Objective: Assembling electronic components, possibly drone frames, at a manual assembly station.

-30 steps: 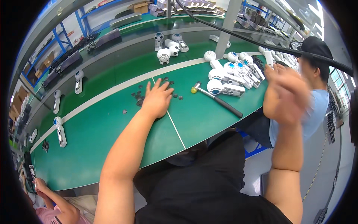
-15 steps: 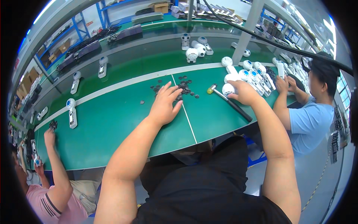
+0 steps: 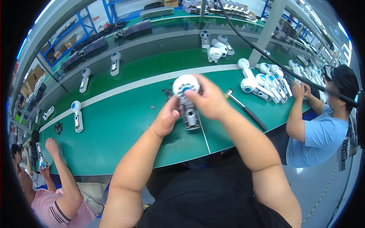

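Over the middle of the green bench, a white handheld device with a round head [image 3: 186, 84] is between my hands, its narrow body pointing toward me. An open side of that body shows a metallic cylinder inside. My right hand [image 3: 208, 99] grips the round head, thumb across its blue part; motion blurs it a little. At the body's left side my left hand [image 3: 166, 117] is closed, with its far fingers hidden behind the device. Small black pieces [image 3: 167, 92] lie on the bench behind my left hand, partly covered by the device.
A hammer [image 3: 247, 109] lies right of my hands. Beyond it sits a cluster of similar white devices [image 3: 266, 85], beside a co-worker in blue [image 3: 321, 121]. Another device [image 3: 77, 116] lies to the left, near a co-worker in pink [image 3: 66, 203]. A green conveyor belt [image 3: 152, 59] runs behind the bench.
My right hand has taken a white device from the cluster and brought it left to the middle. My left hand has left the black pieces and closed on the device's body.
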`<state>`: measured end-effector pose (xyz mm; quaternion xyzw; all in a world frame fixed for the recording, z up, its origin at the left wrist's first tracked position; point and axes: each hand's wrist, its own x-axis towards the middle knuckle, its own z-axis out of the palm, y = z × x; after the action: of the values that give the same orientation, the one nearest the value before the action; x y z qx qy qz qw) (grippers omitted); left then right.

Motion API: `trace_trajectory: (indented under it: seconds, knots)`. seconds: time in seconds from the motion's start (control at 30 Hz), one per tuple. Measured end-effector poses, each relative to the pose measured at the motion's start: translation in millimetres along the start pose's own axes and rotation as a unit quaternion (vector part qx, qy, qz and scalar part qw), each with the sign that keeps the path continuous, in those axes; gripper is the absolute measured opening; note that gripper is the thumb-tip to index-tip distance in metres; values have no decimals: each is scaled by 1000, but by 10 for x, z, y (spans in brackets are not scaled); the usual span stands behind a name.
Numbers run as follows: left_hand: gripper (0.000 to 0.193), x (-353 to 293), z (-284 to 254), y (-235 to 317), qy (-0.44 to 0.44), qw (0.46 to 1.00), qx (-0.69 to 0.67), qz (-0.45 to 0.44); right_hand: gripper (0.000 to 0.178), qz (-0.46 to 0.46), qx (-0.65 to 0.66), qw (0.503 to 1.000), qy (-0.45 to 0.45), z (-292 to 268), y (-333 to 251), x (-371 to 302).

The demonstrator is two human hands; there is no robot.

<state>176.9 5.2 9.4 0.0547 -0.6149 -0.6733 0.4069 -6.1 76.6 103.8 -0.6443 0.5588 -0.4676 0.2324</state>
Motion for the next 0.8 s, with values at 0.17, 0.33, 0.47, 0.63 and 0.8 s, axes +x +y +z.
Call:
trace_trajectory:
  seconds: [0.17,0.33,0.47,0.63,0.8]
  knots:
    - [63,-134,-421,132,177,960,-92,-194,70,-42,-24,997,64,406,610,136]
    - [43,-288,-638,256,229,947,-111,-196,82,-8,-387,921,37,383,1035,21]
    - [42,-292,-778,208,250,943,-110,-191,85,14,-420,907,-25,588,1099,223]
    - [45,-346,-1060,129,255,941,-164,-149,86,-48,-295,949,-99,979,1054,653]
    - [47,-355,-1204,180,268,934,-215,-95,81,-156,-260,937,-172,1380,1079,863]
